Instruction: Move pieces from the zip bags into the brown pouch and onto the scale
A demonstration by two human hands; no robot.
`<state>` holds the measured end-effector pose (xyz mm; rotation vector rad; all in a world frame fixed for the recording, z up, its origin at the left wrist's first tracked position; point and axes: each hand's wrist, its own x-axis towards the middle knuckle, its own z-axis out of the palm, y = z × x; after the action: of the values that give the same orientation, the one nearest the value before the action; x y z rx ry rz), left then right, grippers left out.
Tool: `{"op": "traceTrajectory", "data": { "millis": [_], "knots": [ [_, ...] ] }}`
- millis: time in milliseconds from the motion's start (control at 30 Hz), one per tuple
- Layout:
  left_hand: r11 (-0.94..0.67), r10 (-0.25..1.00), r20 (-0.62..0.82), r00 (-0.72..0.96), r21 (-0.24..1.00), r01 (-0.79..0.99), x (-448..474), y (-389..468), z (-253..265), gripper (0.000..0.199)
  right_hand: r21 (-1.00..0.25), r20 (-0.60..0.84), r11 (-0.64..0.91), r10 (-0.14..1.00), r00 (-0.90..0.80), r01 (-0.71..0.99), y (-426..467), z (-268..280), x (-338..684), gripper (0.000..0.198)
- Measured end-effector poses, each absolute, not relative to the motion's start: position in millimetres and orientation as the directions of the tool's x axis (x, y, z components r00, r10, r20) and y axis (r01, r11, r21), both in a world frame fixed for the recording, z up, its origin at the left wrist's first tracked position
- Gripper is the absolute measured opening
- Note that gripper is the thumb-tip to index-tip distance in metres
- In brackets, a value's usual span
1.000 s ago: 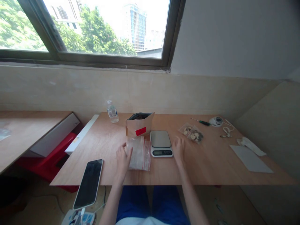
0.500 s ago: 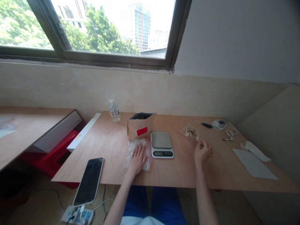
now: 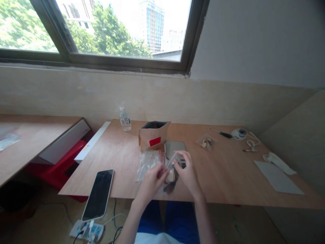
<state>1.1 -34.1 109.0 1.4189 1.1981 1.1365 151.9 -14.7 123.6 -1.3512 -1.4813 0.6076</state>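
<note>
- The left hand (image 3: 152, 178), just below the centre of the frame, has thumb and fingers closed in a pinch on the left end of a clear zip-lock bag's mouth.
- The right hand (image 3: 187, 171), just right of it, pinches the upper right end of that mouth between thumb and curled fingers.
- The zip-lock bag (image 3: 170, 182) hangs between and below the two hands in the lower centre of the frame, bearing pale chunks and dark pieces; it hides part of the kitchen scale (image 3: 175, 146) behind it.
- By the look of it, this bag is filled and only its closing is in hand; whether the seal is pressed shut cannot be told, as the fingers cover part of it.
- A second filled bag (image 3: 207, 143) lies right of centre with pale pieces inside, so filling there seems done; its seal is too small to judge.
- Flat zip-lock bags (image 3: 148, 162), left of the hands, look unfilled, so those appear unused so far.
- The kraft-paper pouch (image 3: 153, 136) stands upright in the centre of the frame, behind the flat bags, its top gaping and not closed up; its contents are too dark to make out.
- Apart from this work, a screwdriver (image 3: 225, 135) and a dome camera (image 3: 239, 134) lie at right, a water bottle (image 3: 125, 122) stands left of centre, and a smartphone (image 3: 98, 195) is at lower left.
</note>
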Motion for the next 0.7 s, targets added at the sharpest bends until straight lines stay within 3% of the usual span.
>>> {"op": "traceTrajectory", "data": {
  "millis": [100, 200, 333, 700],
  "knots": [
    [-0.027, 0.999, 0.028, -0.034, 0.999, 0.028, 5, -37, 103, 0.018, -0.878, 0.352, 0.216, 0.896, 0.272, 0.426, -25, 118, 131, 0.019],
    [0.016, 0.983, -0.042, -0.181, 0.989, -0.147, 12, -39, 100, 0.019, -0.937, 0.226, 0.200, 0.972, 0.059, 0.286, -36, 118, 118, 0.015],
    [0.048, 0.977, -0.110, -0.184, 0.948, -0.313, 16, -41, 98, 0.026, -0.934, 0.249, 0.260, 0.965, -0.079, 0.243, -40, 122, 118, 0.016],
    [-0.088, 0.996, 0.089, 0.018, 0.996, -0.030, 8, -40, 100, 0.024, -0.928, 0.277, 0.300, 0.952, -0.128, 0.222, -42, 131, 129, 0.021]
  ]
}}
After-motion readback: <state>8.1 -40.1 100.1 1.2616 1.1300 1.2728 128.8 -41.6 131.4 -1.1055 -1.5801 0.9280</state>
